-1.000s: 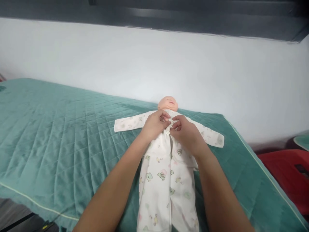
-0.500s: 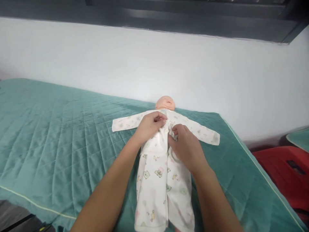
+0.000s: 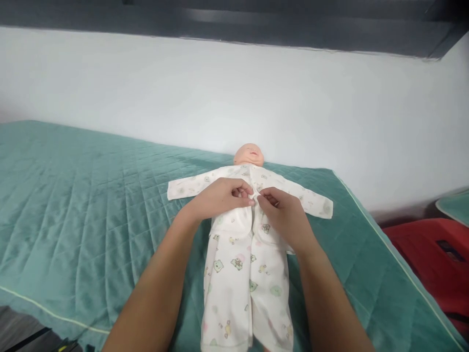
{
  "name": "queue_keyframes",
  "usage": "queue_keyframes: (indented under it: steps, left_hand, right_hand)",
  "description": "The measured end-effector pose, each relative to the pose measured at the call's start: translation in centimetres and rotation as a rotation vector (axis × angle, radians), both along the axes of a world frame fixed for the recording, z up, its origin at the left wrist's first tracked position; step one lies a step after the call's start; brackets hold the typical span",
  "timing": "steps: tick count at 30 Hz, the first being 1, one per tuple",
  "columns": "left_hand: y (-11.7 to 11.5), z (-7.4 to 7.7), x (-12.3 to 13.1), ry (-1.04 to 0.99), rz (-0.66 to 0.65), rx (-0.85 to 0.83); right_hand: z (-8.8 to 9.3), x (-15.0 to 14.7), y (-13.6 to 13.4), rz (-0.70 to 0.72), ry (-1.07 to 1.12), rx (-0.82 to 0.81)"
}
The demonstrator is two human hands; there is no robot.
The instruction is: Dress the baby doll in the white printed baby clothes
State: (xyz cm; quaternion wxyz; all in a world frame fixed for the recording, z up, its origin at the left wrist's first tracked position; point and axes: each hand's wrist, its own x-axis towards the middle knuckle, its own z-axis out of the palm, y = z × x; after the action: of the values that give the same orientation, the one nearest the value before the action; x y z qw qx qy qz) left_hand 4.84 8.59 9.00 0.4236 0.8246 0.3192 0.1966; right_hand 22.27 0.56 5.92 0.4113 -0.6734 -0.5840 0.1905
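Note:
A baby doll (image 3: 249, 154) lies on its back, its head toward the wall. It wears a white baby jacket (image 3: 230, 222) printed with small animals, sleeves spread to both sides, and matching trousers (image 3: 227, 293). At the chest, my left hand (image 3: 229, 195) pinches the left front edge of the jacket between thumb and fingers. My right hand (image 3: 280, 210) is closed on the opposite edge, its fingertips almost touching the left ones. Any button or snap between them is hidden by my fingers.
A green quilted cover (image 3: 91, 210) spreads under the doll. The white wall (image 3: 205, 93) stands behind, with a dark beam (image 3: 227, 24) above. At the right, past the cover's edge, is a red plastic object (image 3: 428, 259).
My left hand has moved down the jacket front. My right hand has closed in beside it, and both now grip the cloth at one spot.

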Motion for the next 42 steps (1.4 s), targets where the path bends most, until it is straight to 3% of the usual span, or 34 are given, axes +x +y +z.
queue_keyframes:
  steps: [6, 13, 19, 23, 27, 32, 42]
  left_hand:
    - [-0.2, -0.1, 0.2, 0.014, -0.02, 0.003]
    - [-0.3, 0.0, 0.1, -0.078, -0.031, -0.098]
    - [-0.6, 0.2, 0.0, -0.154, -0.095, -0.203]
    - [-0.8, 0.4, 0.0, -0.125, -0.082, -0.235]
    - [-0.8, 0.5, -0.1, -0.114, -0.063, -0.286]
    - [-0.7, 0.2, 0.2, -0.155, -0.052, -0.33]
    - [-0.7, -0.7, 0.9, -0.299, -0.084, -0.39]
  right_hand:
    - [0.0, 0.2, -0.1, 0.018, 0.079, -0.069]
    - [1.8, 0.1, -0.9, 0.091, 0.145, -0.174]
    - [2.2, -0.3, -1.5, 0.132, -0.002, -0.219]
    - [1.9, -0.8, -1.5, 0.083, -0.043, -0.198]
    - [1.6, -0.2, -1.3, 0.042, 0.186, -0.223]
    - [1.0, 1.1, -0.9, 0.144, 0.497, -0.187]
    - [0.6, 1.2, -0.6, 0.187, 0.551, -0.195]
